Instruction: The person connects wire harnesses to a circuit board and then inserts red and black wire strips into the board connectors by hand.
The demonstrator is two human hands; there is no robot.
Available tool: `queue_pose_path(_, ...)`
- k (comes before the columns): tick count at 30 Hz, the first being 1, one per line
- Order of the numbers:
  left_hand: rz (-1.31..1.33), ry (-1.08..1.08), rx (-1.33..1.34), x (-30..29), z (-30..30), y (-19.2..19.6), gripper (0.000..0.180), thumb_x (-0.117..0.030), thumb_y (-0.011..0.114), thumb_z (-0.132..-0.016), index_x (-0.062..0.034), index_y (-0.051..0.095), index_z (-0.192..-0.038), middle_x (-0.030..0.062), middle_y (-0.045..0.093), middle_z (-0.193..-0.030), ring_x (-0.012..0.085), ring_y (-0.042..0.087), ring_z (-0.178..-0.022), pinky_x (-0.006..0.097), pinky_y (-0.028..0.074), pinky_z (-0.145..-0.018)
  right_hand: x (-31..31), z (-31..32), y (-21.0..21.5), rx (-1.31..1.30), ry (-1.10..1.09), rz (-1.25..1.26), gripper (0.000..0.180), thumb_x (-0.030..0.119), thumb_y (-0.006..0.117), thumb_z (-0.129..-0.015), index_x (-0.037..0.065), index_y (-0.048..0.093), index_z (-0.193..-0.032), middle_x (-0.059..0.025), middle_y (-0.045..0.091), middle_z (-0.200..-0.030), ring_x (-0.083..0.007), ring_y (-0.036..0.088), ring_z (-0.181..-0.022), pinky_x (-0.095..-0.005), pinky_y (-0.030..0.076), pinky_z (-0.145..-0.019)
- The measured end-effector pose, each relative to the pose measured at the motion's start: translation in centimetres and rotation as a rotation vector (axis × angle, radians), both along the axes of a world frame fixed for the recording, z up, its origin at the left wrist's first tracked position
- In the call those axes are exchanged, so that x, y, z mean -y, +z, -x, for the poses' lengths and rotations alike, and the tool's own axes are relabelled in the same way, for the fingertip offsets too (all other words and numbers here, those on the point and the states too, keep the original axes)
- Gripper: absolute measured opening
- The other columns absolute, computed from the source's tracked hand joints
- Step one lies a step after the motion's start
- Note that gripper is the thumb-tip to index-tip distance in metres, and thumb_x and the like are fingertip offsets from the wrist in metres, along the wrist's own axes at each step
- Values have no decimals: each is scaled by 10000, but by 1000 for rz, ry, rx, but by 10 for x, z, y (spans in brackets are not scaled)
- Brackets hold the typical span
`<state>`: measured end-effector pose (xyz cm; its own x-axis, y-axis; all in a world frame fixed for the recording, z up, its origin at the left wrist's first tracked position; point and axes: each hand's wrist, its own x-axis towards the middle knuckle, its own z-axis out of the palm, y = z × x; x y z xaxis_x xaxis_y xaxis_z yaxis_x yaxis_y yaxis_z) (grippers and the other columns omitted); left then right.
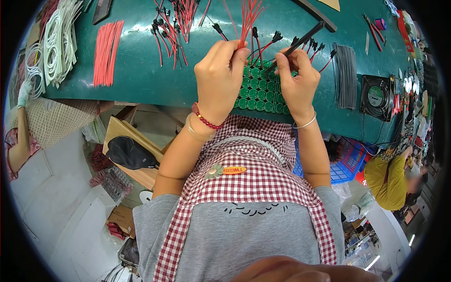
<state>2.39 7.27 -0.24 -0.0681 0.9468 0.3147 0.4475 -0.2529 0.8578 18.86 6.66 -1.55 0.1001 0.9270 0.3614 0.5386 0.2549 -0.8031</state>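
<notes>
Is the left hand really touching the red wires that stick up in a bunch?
Touching. The head view shows the left hand pinching the red wires near their lower end, with the rest fanning out above.

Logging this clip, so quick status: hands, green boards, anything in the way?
Left hand holding red wires. Right hand holding thin black item. Green boards partly covered by both. Black connectors just beyond.

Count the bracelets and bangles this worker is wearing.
3: a red-beaded bracelet and a pale bangle at the wrist of the left hand, and a thin silvery bangle at that of the right hand. Others may be hidden.
</notes>
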Motion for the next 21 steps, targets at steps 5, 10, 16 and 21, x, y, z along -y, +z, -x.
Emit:
queue_pose_path(5,-54,-22,70,0,-2,2,126,-73,689,-866,37,674,-924,73,651,-793,120,658,-665,241,517,-569,-1,1,5,-115,-1,104,96,62,674,-873,-10,617,-901,-73,661,-715,-120,641,-569,-243,490,-521)
queue_pose_path(10,-78,-11,52,-1,-10,-4,114,-66,697,-856,32,672,-910,76,649,-806,131,647,-654,252,526,-572,-1,1,5,-170,-5,139,101,70,666,-882,-17,616,-897,-68,661,-714,-109,635,-562,-233,486,-510)
queue_pose_path(16,-101,-13,21,-3,-16,-10,115,-60,706,-844,24,672,-913,85,634,-793,149,633,-642,257,533,-571,-2,0,4,-183,-11,147,97,65,665,-881,-17,615,-897,-70,658,-707,-107,635,-563,-235,490,-512)
queue_pose_path(21,-128,-6,18,-3,-16,-10,117,-59,704,-844,25,670,-918,86,632,-792,156,635,-640,264,532,-572,-2,1,4,-87,-10,99,88,52,671,-870,-11,616,-896,-78,660,-706,-118,646,-586,-248,500,-538)
